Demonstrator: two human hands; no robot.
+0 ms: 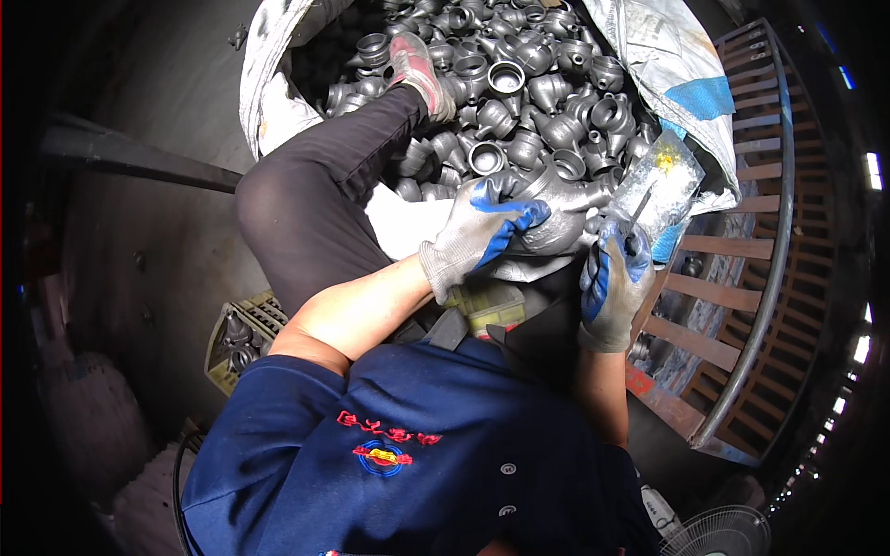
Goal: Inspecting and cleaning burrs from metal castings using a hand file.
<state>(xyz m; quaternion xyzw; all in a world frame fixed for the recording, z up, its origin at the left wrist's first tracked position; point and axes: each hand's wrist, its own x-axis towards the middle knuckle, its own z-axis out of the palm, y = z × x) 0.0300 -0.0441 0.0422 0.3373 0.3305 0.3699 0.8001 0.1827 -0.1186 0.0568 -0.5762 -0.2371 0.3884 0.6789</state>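
My left hand (487, 222), in a grey glove with blue patches, is closed around a dark grey teapot-shaped casting (552, 222), its spout pointing right. My right hand (616, 278), gloved alike, is beside the casting's right side with its fingers curled in. A slim dark thing (642, 206) stands up at its fingertips; its kind is too unclear to tell. Just beyond that hand a flat grey plate (681, 181) with a yellow smear lies tilted against the sack's edge.
A large white sack (681, 69) full of similar dark castings (505, 79) lies open ahead. My left leg and shoe (417, 74) reach onto the pile. A slatted metal rack (742, 352) flanks the right, a yellow crate (222, 352) the left, a fan (718, 533) the lower right.
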